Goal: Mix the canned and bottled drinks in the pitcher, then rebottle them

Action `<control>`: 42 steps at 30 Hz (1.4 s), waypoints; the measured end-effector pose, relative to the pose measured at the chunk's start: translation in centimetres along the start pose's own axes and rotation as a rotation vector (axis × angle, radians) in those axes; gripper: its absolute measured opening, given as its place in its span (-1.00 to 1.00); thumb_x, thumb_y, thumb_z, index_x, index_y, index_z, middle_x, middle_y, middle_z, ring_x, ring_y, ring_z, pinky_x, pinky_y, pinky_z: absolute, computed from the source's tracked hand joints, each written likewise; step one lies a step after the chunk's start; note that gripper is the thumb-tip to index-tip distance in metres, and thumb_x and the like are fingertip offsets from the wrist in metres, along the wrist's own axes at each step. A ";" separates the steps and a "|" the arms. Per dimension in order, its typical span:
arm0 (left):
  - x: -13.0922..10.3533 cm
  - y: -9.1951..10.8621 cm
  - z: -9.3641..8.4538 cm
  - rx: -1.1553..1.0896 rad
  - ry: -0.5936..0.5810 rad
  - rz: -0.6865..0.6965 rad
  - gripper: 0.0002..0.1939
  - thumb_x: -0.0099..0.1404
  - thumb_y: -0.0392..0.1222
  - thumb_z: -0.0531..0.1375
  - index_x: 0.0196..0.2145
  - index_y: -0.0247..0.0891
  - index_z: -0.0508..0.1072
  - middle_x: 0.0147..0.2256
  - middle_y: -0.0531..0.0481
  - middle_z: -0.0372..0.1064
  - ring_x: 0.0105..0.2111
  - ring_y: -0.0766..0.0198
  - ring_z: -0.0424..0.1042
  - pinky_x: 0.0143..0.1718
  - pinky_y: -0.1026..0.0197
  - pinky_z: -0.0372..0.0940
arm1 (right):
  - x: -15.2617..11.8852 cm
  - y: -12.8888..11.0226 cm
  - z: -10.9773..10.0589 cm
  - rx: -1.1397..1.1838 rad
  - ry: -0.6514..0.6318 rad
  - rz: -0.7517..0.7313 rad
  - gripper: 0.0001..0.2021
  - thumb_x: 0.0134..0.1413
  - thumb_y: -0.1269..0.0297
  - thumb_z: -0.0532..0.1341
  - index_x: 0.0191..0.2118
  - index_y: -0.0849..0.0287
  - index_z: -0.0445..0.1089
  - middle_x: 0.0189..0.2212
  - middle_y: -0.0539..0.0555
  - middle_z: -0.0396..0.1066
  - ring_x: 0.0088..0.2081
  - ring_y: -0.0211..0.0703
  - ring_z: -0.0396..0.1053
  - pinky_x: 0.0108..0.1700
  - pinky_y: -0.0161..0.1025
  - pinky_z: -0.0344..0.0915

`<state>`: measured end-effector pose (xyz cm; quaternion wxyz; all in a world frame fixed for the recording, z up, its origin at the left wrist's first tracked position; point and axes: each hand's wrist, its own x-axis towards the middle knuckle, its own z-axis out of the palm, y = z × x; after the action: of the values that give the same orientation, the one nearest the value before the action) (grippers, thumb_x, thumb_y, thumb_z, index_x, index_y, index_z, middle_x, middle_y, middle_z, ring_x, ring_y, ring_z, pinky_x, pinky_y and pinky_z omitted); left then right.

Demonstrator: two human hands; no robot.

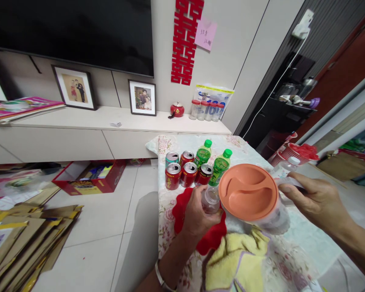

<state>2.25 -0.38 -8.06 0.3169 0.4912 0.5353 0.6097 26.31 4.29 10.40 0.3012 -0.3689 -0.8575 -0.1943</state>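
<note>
My left hand (196, 215) is wrapped around a small clear jar (211, 198) with no lid on it, above a red scalloped mat (182, 198). In my right hand (312, 194) is the handle of a clear pitcher (276, 219) with an orange lid (249, 192). The lid's edge is close beside the jar's mouth; I cannot tell whether they touch. Below the pitcher lies a crumpled yellow cloth (240, 259). Behind my left hand stand several drink cans (189, 174) and two green-capped bottles (220, 166).
A flowered cloth covers the table (237, 148). Another clear bottle (287, 166) stands behind the pitcher. Several red-lidded jars (205, 111) line the white cabinet (97, 121) beyond. On the floor to the left are a red box (91, 182) and flattened cardboard (33, 239).
</note>
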 end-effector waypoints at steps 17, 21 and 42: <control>-0.1 -0.4 0.1 0.022 -0.025 0.054 -0.24 -0.07 -0.26 0.43 0.11 -0.19 0.32 -0.03 -0.16 0.48 -0.04 -0.03 0.54 0.04 -0.08 0.46 | 0.2 0.0 -0.1 -0.032 0.016 -0.084 -0.41 0.45 -0.12 0.02 -0.49 0.18 0.42 -0.81 -0.07 0.25 -0.81 -0.30 0.18 -0.71 -0.41 0.18; -0.1 -0.3 0.0 0.023 -0.023 0.054 -0.26 -0.07 -0.25 0.43 0.10 -0.19 0.33 -0.03 -0.16 0.47 -0.03 -0.04 0.53 0.04 -0.09 0.46 | 0.2 0.0 0.0 -0.044 0.016 -0.085 -0.40 0.45 -0.13 0.00 -0.47 0.19 0.43 -0.82 -0.08 0.24 -0.81 -0.30 0.17 -0.71 -0.41 0.19; -0.1 -0.4 0.0 0.036 -0.009 0.082 -0.24 -0.07 -0.25 0.42 0.11 -0.19 0.33 -0.03 -0.16 0.48 -0.02 -0.04 0.54 0.05 -0.06 0.46 | 0.3 -0.1 -0.1 -0.009 -0.001 -0.056 -0.42 0.43 -0.13 0.04 -0.54 0.15 0.37 -0.80 -0.07 0.24 -0.79 -0.31 0.18 -0.72 -0.41 0.15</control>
<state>2.22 -0.34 -8.48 0.2853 0.5211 0.5240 0.6103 26.12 4.29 10.64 0.2934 -0.3463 -0.8669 -0.2062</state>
